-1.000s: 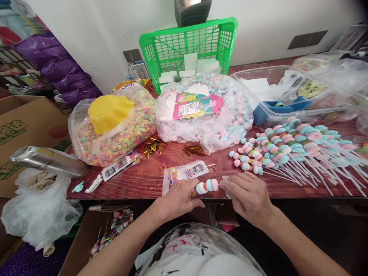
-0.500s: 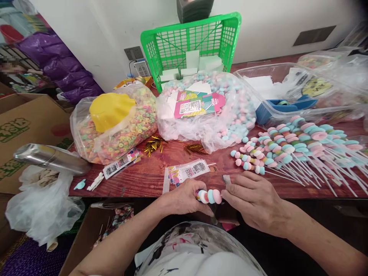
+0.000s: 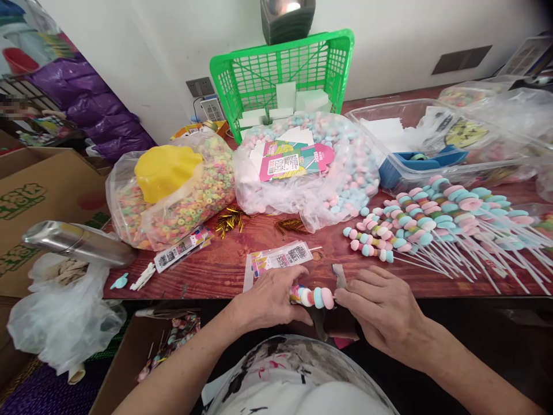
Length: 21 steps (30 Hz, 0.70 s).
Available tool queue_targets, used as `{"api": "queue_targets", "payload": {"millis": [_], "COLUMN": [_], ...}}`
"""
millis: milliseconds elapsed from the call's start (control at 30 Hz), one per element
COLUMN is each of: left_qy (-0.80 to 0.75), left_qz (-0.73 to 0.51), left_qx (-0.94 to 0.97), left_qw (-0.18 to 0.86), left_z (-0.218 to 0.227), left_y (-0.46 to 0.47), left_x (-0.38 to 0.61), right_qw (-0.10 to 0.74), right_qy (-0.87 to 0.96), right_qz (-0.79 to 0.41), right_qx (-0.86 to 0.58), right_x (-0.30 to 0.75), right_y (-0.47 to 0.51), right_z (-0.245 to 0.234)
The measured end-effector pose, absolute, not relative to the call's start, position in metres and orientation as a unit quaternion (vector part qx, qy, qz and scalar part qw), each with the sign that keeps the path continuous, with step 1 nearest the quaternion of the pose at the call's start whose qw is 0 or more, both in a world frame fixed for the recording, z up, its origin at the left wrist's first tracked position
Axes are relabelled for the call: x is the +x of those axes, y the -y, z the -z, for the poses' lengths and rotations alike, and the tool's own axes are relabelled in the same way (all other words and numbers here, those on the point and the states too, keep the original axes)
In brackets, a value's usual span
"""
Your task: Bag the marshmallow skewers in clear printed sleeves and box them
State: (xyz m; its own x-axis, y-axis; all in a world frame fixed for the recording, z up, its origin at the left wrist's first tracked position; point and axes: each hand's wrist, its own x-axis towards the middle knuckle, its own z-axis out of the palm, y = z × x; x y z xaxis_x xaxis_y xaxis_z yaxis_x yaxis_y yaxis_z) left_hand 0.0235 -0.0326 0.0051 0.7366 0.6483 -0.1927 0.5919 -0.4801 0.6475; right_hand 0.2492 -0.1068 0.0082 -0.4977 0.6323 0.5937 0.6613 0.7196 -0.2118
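Between my hands lies a marshmallow candy skewer (image 3: pixel 317 297) in pink, blue and white, level just off the table's front edge. My left hand (image 3: pixel 270 300) curves around its left end, thumb and index finger on either side; a bit of colourful printed wrapping shows there. My right hand (image 3: pixel 384 308) pinches the skewer at its right end, where the stick is mostly hidden by my fingers. A small grey strip (image 3: pixel 339 275) stands by my right fingertips. Beyond my left hand lie printed clear packets (image 3: pixel 280 258).
Finished candy skewers (image 3: pixel 415 219) are piled on the right. Behind are a bag of ring cereal (image 3: pixel 203 190), a bag of marshmallows (image 3: pixel 358 173), a green basket (image 3: pixel 280 60) and a clear bin (image 3: pixel 436 164). A steel flask (image 3: pixel 86 242) lies at left near gold twist ties (image 3: pixel 231 221).
My left hand has shifted slightly left and its thumb and index finger are wider apart, showing more of the skewer's left end. My right hand keeps its pinch. The view has tilted slightly.
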Motion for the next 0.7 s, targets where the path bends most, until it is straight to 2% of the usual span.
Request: {"api": "queue_targets", "payload": {"millis": [100, 200, 333, 500, 700], "left_qy": [-0.351, -0.346, -0.357, -0.389, -0.376], "left_qz": [-0.002, 0.029, 0.021, -0.015, -0.003], "left_qx": [0.846, 0.803, 0.733, 0.771, 0.811], "left_qw": [0.401, 0.484, 0.579, 0.504, 0.449], "left_z": [-0.009, -0.004, 0.007, 0.004, -0.006], "left_y": [0.031, 0.032, 0.035, 0.038, 0.041], "left_x": [0.017, 0.013, 0.01, 0.014, 0.029], "right_qw": [0.364, 0.379, 0.378, 0.366, 0.343], "right_qy": [0.855, 0.85, 0.851, 0.858, 0.874], "right_qz": [0.043, 0.073, 0.114, 0.114, 0.093], "right_qx": [-0.367, -0.358, -0.347, -0.342, -0.331], "right_x": [0.252, 0.253, 0.256, 0.258, 0.244], "right_y": [0.11, 0.112, 0.111, 0.109, 0.106], "right_z": [-0.004, 0.0, -0.002, -0.005, -0.005]}}
